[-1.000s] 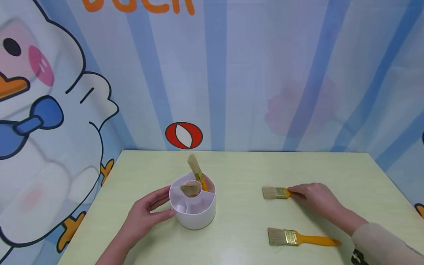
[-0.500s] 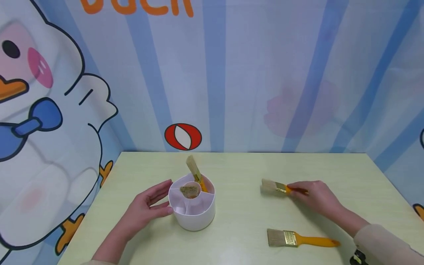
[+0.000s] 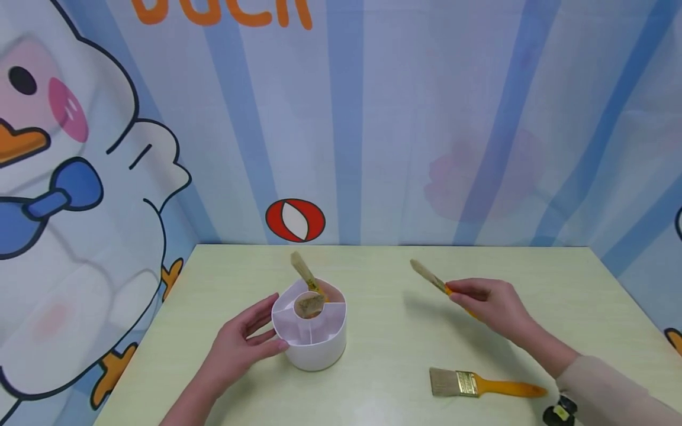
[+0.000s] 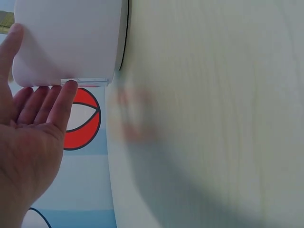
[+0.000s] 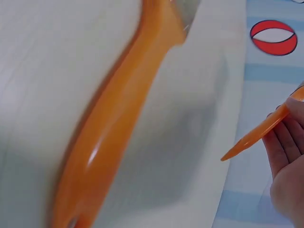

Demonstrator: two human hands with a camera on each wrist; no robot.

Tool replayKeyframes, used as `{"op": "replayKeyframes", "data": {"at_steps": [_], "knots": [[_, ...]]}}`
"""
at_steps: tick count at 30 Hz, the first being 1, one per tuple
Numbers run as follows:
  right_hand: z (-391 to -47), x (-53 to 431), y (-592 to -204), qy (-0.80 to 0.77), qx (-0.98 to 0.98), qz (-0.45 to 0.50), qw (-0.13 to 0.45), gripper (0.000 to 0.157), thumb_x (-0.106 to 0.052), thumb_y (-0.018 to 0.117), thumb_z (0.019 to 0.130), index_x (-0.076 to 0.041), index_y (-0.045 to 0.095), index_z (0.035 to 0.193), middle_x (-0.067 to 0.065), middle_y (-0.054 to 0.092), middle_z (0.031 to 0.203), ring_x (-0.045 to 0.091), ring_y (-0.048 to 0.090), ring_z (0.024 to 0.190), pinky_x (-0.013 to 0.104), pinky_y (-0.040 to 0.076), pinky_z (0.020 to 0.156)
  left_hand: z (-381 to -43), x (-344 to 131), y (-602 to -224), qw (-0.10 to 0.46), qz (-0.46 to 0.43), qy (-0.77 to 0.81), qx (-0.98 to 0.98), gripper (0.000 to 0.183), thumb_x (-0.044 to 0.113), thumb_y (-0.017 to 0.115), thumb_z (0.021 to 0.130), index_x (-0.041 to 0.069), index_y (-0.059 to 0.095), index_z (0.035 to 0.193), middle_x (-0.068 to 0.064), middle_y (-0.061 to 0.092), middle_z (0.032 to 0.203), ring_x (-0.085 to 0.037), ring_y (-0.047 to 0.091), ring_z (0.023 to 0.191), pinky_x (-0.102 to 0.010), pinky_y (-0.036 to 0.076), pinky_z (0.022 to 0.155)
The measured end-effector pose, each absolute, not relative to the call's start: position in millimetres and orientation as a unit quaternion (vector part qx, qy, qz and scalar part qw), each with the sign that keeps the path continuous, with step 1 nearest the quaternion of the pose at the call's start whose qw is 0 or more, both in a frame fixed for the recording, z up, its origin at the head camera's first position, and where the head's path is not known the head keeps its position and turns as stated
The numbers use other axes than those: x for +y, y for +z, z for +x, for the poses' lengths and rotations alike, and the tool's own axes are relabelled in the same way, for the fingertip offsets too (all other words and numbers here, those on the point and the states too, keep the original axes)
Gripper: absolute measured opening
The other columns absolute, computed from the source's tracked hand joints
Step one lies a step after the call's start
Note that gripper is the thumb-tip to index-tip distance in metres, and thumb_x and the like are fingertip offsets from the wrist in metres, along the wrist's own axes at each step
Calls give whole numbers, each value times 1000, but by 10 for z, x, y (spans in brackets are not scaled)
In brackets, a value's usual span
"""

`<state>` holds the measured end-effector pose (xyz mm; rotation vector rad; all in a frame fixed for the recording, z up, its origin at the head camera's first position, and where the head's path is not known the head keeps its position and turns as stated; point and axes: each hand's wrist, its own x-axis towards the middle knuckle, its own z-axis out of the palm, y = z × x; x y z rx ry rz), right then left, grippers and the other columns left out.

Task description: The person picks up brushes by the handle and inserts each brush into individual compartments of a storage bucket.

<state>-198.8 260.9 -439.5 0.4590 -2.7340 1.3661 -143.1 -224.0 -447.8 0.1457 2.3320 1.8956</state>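
Observation:
In the head view, a white round divided holder [image 3: 315,357] stands on the table left of centre. One paintbrush [image 3: 305,271] leans in its rear compartment, bristles up; another brush's bristles [image 3: 309,305] show in the round middle well. My left hand [image 3: 240,343] spreads along the holder's left side, thumb at the front rim; in the left wrist view the fairly straight fingers [image 4: 59,107] meet its wall. Thumb and fingers of my right hand [image 3: 495,305] pinch the yellow handle of a paintbrush [image 3: 428,276], raised above the table with bristles pointing up and left.
A wider paintbrush with a yellow handle [image 3: 506,388] lies flat on the pale table [image 3: 373,331], near my right sleeve [image 3: 607,384]; it looms large in the right wrist view. Behind the table hangs a printed blue-striped backdrop [image 3: 394,118].
My right hand has lifted its paintbrush off the table and tilted the bristles upward. The holder has turned slightly under my left hand, its rear brush swinging leftward.

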Motion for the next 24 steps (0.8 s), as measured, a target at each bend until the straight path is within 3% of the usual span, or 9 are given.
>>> {"op": "replayKeyframes", "data": {"at_steps": [8, 19, 24], "knots": [[-1960, 2148, -4207, 580, -806, 110, -44, 38, -20, 74, 103, 2, 71, 135, 16, 77, 123, 9, 75, 106, 19, 59, 93, -1382, -2200, -4497, 49, 46, 638, 767, 87, 11, 93, 84, 12, 51, 159, -11, 51, 163, -36, 50, 148, -36, 58, 105], [-1886, 1516, -4112, 681, -709, 157, -99, 37, -15, 75, 102, 5, 70, 133, 11, 79, 123, 23, 74, 116, 30, 60, 102, -1375, -2187, -4522, 37, 36, 636, 770, 85, 10, 93, 84, 12, 52, 158, -12, 53, 161, -36, 52, 147, -39, 57, 106], [-1860, 1291, -4075, 716, -671, 160, -108, 35, -13, 72, 104, 4, 69, 134, 8, 80, 120, 21, 75, 115, 35, 59, 105, -1370, -2180, -4520, 41, 32, 638, 768, 84, 12, 93, 84, 14, 52, 158, -12, 53, 161, -35, 52, 147, -38, 57, 106]]}}
